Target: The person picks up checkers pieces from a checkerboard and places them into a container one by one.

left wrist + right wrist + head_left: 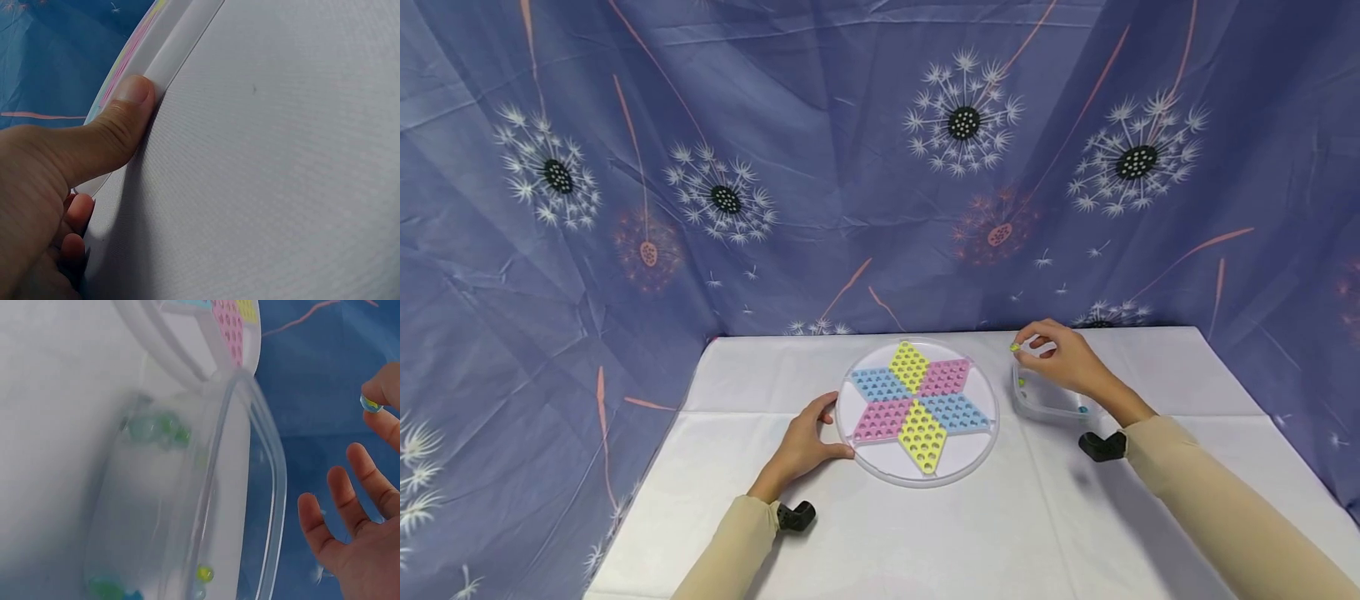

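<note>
A round white Chinese checkers board with a pink, yellow and blue star of holes lies flat on the table. My left hand holds its left rim, thumb at the lower left and fingers further up the edge. In the left wrist view, the thumb presses against the rim's side. My right hand is raised over a clear plastic box right of the board, pinching a marble with yellow and blue in it between thumb and index finger. The other right fingers spread apart. Several green, yellow and blue marbles are in the box.
A white cloth covers the table. Behind and at the sides hangs a blue curtain with dandelion prints, close to the table's back edge. A black wrist device sits on each wrist.
</note>
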Motion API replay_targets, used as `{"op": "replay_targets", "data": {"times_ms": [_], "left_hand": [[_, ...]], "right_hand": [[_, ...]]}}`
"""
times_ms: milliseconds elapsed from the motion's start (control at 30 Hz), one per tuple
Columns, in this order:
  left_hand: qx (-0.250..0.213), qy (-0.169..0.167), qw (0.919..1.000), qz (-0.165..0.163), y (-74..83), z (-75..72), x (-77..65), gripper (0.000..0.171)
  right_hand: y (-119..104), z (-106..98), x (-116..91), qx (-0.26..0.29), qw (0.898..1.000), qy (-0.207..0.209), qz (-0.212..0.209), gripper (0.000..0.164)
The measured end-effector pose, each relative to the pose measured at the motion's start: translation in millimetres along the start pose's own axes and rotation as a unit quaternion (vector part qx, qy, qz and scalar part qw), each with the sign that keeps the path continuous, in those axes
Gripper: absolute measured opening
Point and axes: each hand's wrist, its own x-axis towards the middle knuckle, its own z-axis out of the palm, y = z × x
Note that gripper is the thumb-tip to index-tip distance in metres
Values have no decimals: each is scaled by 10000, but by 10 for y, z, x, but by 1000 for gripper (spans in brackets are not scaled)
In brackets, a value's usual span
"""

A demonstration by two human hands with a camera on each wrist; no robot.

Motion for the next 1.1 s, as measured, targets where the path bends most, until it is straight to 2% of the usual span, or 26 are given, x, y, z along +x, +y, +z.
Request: {"op": "replay_targets", "data": {"times_ms": [567,800,1100], "left_hand": [[-31,6,10000,-3,5,-14,-2,105],[-39,19,10000,10,-7,-18,1,105],[-84,-18,10000,-23,5,-6,-2,106]], "right_hand": [[250,-138,-204,-4,9998,93,183,23],[319,-111,-206,41,9995,22,320,23],[444,-14,-196,-19,9980,-264,570,26]]}}
